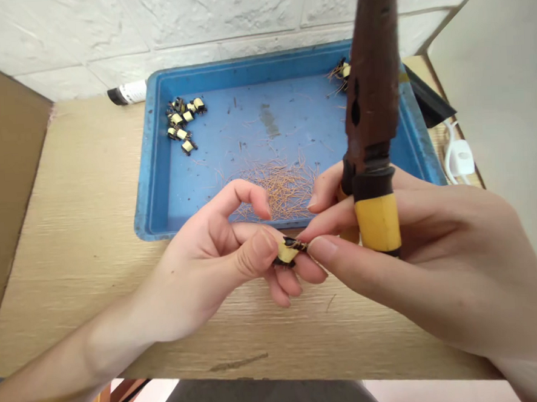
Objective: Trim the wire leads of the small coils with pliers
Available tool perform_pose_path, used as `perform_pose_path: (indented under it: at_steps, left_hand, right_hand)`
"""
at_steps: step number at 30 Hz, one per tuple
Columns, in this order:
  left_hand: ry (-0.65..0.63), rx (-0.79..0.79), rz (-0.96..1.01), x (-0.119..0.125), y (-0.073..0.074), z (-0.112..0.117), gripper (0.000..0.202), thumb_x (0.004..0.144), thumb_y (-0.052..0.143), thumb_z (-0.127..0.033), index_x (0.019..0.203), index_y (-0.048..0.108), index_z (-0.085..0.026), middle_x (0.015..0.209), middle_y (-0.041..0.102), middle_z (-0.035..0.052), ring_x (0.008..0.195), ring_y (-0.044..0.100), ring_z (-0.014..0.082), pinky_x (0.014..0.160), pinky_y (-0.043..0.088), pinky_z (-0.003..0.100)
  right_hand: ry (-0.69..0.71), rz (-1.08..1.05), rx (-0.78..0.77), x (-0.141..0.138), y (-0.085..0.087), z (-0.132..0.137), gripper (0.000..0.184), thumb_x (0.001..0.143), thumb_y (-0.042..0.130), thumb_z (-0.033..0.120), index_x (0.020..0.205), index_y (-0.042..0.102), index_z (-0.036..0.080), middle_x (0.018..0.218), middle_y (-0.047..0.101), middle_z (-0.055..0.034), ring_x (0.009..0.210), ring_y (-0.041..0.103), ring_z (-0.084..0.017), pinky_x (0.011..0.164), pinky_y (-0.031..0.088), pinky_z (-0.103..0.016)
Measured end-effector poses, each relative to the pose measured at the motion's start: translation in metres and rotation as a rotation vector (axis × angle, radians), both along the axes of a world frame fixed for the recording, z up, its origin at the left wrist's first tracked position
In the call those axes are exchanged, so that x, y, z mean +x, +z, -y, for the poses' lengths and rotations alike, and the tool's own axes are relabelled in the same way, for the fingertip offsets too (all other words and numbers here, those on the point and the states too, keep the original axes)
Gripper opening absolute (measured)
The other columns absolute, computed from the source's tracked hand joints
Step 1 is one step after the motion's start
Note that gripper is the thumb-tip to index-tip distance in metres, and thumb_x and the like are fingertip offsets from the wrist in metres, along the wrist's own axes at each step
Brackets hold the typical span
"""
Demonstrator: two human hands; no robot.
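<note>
Head view: my left hand (200,266) grasps yellow-and-black coil piece (288,253) between thumb and fingers, index finger arched clear of it, just in front of blue tray (143,178), above wooden table (78,206). My right hand (454,256) grasps pliers (374,103), head pointing up; thumb and index fingertips pinch at wires (301,245) on coil piece's right end. Wire clippings (286,191) heaped in tray's near part. Finished-looking cluster aside, other coil pieces (182,122) sit at tray's left.
</note>
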State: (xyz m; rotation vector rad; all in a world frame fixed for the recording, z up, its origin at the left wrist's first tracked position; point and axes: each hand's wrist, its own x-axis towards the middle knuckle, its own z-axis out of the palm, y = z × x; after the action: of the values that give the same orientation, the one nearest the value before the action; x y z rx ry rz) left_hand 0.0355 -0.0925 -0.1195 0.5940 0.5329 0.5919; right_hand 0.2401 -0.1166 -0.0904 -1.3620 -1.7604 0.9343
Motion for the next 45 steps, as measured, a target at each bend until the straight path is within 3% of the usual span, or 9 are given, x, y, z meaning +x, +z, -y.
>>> perform_pose_path:
  at_steps: [7, 11, 15, 21, 27, 32, 37, 39, 45]
  left_hand:
    - [-0.017, 0.118, -0.08, -0.004, -0.001, 0.001, 0.022, 0.1, 0.072, -0.021, 0.12, 0.073, -0.03, 0.095, 0.084, -0.0025, 0.082, 0.08, 0.0103, 0.076, 0.063, 0.015]
    - [-0.027, 0.167, -0.162, -0.002, 0.003, 0.0, 0.015, 0.093, 0.081, -0.026, 0.108, 0.08, -0.029, 0.092, 0.084, -0.0024, 0.079, 0.081, 0.013, 0.073, 0.064, 0.017]
    - [0.013, 0.166, -0.164, 0.001, 0.007, 0.001, 0.025, 0.085, 0.085, -0.009, 0.101, 0.082, -0.027, 0.086, 0.083, -0.005, 0.077, 0.079, 0.0085, 0.072, 0.061, 0.011]
    - [0.079, 0.217, -0.203, 0.003, 0.006, 0.002, 0.022, 0.083, 0.086, -0.008, 0.096, 0.079, -0.023, 0.08, 0.081, -0.0025, 0.076, 0.08, 0.0126, 0.068, 0.063, 0.014]
    - [0.079, 0.229, -0.195, 0.003, 0.005, 0.003, 0.025, 0.085, 0.082, -0.003, 0.098, 0.078, -0.023, 0.088, 0.084, -0.0047, 0.078, 0.079, 0.0079, 0.072, 0.062, 0.01]
    - [0.099, 0.276, -0.369, 0.006, 0.009, 0.004, 0.025, 0.084, 0.085, -0.014, 0.104, 0.074, -0.022, 0.088, 0.082, -0.0019, 0.068, 0.074, 0.0105, 0.06, 0.058, 0.015]
    - [-0.02, 0.377, -0.495, 0.007, 0.012, 0.001, 0.007, 0.085, 0.082, -0.022, 0.086, 0.075, -0.019, 0.068, 0.067, -0.0022, 0.057, 0.058, 0.0101, 0.049, 0.045, 0.017]
    - [-0.044, 0.391, -0.509, 0.005, 0.012, 0.001, 0.011, 0.087, 0.08, -0.026, 0.08, 0.076, -0.018, 0.064, 0.063, -0.0021, 0.056, 0.054, 0.0104, 0.046, 0.042, 0.018]
    - [-0.072, 0.352, -0.543, 0.0, 0.013, 0.003, 0.012, 0.093, 0.076, -0.031, 0.09, 0.079, -0.02, 0.069, 0.069, -0.0008, 0.059, 0.06, 0.0115, 0.052, 0.049, 0.018]
  right_hand:
    - [0.019, -0.022, -0.032, 0.004, -0.001, -0.001, 0.026, 0.084, 0.074, 0.016, 0.066, 0.079, 0.034, 0.08, 0.073, 0.007, 0.077, 0.064, -0.01, 0.073, 0.06, -0.019]
    - [0.031, 0.007, -0.021, 0.004, -0.002, -0.003, 0.027, 0.088, 0.073, 0.021, 0.065, 0.078, 0.033, 0.079, 0.071, 0.0067, 0.079, 0.064, -0.009, 0.074, 0.059, -0.016]
    - [-0.001, 0.011, -0.046, 0.004, -0.002, -0.004, 0.022, 0.087, 0.074, 0.023, 0.067, 0.077, 0.032, 0.081, 0.07, 0.0082, 0.075, 0.063, -0.006, 0.075, 0.059, -0.013]
    - [-0.045, -0.032, -0.064, 0.002, -0.002, -0.003, 0.016, 0.08, 0.075, 0.018, 0.071, 0.077, 0.031, 0.084, 0.07, 0.0086, 0.072, 0.065, -0.005, 0.074, 0.059, -0.015]
    - [-0.065, 0.011, -0.05, 0.001, -0.001, -0.001, 0.017, 0.081, 0.074, 0.019, 0.068, 0.076, 0.029, 0.082, 0.067, 0.0069, 0.071, 0.064, -0.005, 0.069, 0.057, -0.016]
    - [-0.075, 0.071, 0.015, 0.002, -0.003, 0.002, 0.016, 0.082, 0.07, 0.016, 0.071, 0.074, 0.027, 0.085, 0.064, 0.0044, 0.069, 0.06, -0.006, 0.07, 0.057, -0.019]
    - [-0.055, 0.116, 0.062, 0.0, -0.004, 0.002, 0.019, 0.086, 0.069, 0.019, 0.071, 0.076, 0.028, 0.084, 0.065, 0.002, 0.071, 0.062, -0.01, 0.067, 0.057, -0.024]
    - [-0.039, 0.117, 0.063, 0.0, -0.004, 0.001, 0.021, 0.086, 0.069, 0.019, 0.068, 0.075, 0.029, 0.083, 0.065, 0.0018, 0.07, 0.062, -0.011, 0.066, 0.056, -0.025]
    - [0.002, 0.113, 0.071, 0.0, -0.002, 0.0, 0.02, 0.084, 0.069, 0.015, 0.069, 0.075, 0.028, 0.082, 0.064, 0.0032, 0.066, 0.058, -0.008, 0.059, 0.05, -0.022]
